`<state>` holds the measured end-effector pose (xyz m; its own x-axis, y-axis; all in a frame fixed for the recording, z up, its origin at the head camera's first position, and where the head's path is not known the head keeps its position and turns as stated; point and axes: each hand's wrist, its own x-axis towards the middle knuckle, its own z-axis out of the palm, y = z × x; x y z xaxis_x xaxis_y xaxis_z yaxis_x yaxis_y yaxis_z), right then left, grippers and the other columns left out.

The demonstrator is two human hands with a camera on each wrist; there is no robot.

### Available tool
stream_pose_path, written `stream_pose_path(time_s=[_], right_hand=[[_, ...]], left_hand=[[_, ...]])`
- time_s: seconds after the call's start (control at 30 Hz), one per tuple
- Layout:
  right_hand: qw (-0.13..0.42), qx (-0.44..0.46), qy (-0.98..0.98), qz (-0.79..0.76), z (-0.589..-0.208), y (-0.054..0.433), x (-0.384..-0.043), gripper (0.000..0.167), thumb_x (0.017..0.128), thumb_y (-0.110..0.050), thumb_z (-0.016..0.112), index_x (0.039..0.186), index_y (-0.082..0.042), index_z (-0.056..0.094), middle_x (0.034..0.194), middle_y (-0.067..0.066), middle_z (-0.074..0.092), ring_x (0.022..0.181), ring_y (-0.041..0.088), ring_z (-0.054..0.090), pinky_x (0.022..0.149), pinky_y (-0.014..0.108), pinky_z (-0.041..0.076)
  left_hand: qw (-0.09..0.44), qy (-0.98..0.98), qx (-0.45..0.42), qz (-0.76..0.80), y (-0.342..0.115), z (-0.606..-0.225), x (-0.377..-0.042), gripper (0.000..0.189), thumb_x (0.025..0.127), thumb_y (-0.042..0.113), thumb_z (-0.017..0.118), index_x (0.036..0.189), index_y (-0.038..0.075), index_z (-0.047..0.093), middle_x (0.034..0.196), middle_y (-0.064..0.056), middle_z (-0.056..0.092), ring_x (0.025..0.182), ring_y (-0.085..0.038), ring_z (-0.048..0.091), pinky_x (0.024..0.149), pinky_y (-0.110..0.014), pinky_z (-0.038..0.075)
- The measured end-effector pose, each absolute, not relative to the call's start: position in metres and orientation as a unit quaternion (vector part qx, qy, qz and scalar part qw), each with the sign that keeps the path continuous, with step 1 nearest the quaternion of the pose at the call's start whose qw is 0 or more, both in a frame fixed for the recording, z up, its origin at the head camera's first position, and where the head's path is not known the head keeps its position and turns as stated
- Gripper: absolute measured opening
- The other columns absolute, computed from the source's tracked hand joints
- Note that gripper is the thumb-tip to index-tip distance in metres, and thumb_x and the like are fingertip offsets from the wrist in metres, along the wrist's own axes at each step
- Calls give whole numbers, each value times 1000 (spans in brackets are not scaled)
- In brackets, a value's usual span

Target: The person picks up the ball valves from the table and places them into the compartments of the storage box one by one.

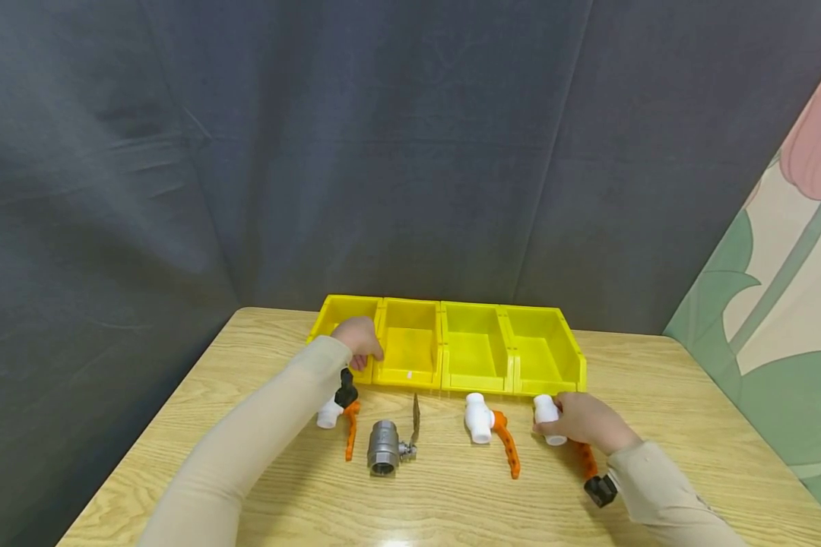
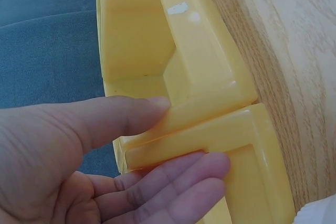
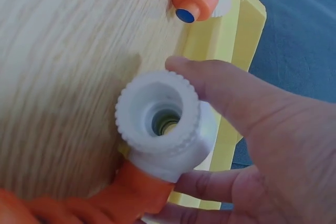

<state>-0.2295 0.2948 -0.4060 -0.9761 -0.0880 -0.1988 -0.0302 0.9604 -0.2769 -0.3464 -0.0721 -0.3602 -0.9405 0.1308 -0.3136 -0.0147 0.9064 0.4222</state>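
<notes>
In the head view my left hand (image 1: pixel 359 342) is at the adjoining walls of the two leftmost yellow bins. The left wrist view puts its thumb (image 2: pixel 142 114) over the second bin (image 2: pixel 139 40) and its loosely extended fingers (image 2: pixel 194 182) over the end bin (image 2: pixel 262 166). My right hand (image 1: pixel 584 419) holds a white plastic ball valve (image 1: pixel 546 418) in front of the rightmost bin. Its thumb (image 3: pixel 199 72) lies along one side of the valve, fingers around the other. The valve's ribbed open end faces the right wrist camera, and its orange lever (image 3: pixel 126 192) points away.
Between the hands lie a metal ball valve (image 1: pixel 383 448) and another white ball valve (image 1: pixel 479 418) with an orange lever. A third white valve (image 1: pixel 328 414) is partly behind my left forearm. The bin row (image 1: pixel 479 384) stands before a dark curtain (image 1: pixel 410 152).
</notes>
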Motion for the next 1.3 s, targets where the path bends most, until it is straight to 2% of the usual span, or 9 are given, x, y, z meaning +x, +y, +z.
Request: stream_pose_path(time_s=[0.63,0.77,1.0,1.3], right_hand=[[137,-15,976,-166,-401,300,-230,49,74,-45,80,92,-3,61,69,2,55,59,16,50,54,27,40],[133,-27,977,-165,-392,300,-230,49,75,-43,79,95,-1,64,70,2,56,62,16,49,56,27,40],[135,-35,977,-163,-369,302,-233,46,80,-39,76,99,1,63,76,4,58,62,17,50,55,28,44],[111,-60,981,-150,-344,299,-250,38,80,-37,75,89,-1,64,67,2,54,57,14,46,52,26,40]], left_hand=[[171,962,35,211,-70,-360,-345,22,84,21,75,79,1,65,66,-12,68,58,-22,68,51,-27,56],[170,961,34,216,-70,-358,-343,21,84,19,75,80,0,67,68,-14,69,62,-24,70,51,-28,56],[170,960,36,221,-72,-360,-346,21,84,19,75,78,0,67,68,-13,69,59,-23,69,48,-26,54],[172,960,37,217,-72,-359,-346,21,84,19,74,77,1,66,72,-16,71,59,-24,70,48,-27,54]])
